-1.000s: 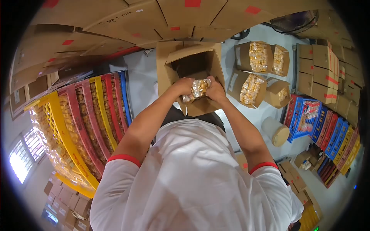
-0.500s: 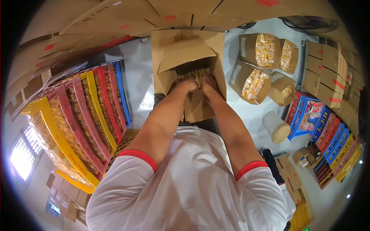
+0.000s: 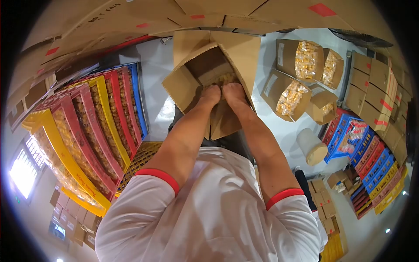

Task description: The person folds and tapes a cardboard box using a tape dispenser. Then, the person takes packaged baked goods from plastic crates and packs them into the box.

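Observation:
An open cardboard box (image 3: 181, 87) stands in front of me, turned at an angle with its flaps up. Both of my arms reach down into it. My left hand (image 3: 211, 93) is closed, fingers curled downward near the middle of the box. Beside it, my right hand (image 3: 234, 91) is closed too, close to the right wall. Yellowish plastic-wrapped packs (image 3: 227, 78) show just beyond my fingers, and both hands seem to grip them. My fingertips and the lower part of the packs are hidden.
On the right floor stand several open boxes (image 3: 286, 54) with wrapped yellow packs, and a pale round drum (image 3: 312, 146). Stacked colored crates (image 3: 98, 126) of packs rise at left, with more crates (image 3: 371, 161) at right. Closed cartons (image 3: 187, 8) line the far side.
The box has turned and its far flap has tipped back, so more of the inside shows. My hands have shifted slightly, and less of the row of packs is visible between them.

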The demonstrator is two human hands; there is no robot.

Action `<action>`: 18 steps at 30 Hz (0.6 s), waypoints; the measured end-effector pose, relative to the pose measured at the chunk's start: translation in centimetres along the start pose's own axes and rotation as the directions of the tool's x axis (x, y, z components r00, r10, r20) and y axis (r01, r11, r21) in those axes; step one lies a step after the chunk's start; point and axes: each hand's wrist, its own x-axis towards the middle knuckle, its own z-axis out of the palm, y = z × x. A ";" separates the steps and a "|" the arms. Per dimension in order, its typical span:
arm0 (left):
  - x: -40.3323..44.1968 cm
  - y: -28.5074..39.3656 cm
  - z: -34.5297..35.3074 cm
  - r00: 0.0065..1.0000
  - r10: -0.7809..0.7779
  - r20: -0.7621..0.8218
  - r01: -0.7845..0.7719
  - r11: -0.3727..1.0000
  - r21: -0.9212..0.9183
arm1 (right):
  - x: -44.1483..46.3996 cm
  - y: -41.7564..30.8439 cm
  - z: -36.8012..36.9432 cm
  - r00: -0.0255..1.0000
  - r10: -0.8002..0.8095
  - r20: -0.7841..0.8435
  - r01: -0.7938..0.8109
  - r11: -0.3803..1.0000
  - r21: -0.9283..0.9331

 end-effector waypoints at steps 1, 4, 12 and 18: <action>0.3 -0.5 0.1 1.000 0.012 -0.016 -0.012 1.000 -0.019 | -0.8 -1.0 0.0 0.964 0.024 -0.266 -0.039 0.998 -0.053; -0.8 -0.6 -1.6 1.000 0.022 0.001 -0.022 0.998 -0.058 | -5.5 -3.1 -2.0 0.897 -0.031 -0.440 -0.013 0.995 -0.097; -0.1 -1.7 0.7 0.987 0.061 -0.147 -0.069 0.996 -0.054 | -14.8 -6.3 -5.8 0.947 0.098 -0.306 -0.070 0.992 0.103; 1.7 -3.3 2.3 0.993 0.102 -0.052 -0.109 0.983 -0.145 | -14.7 -7.4 -6.0 0.922 0.146 -0.359 -0.082 0.979 0.188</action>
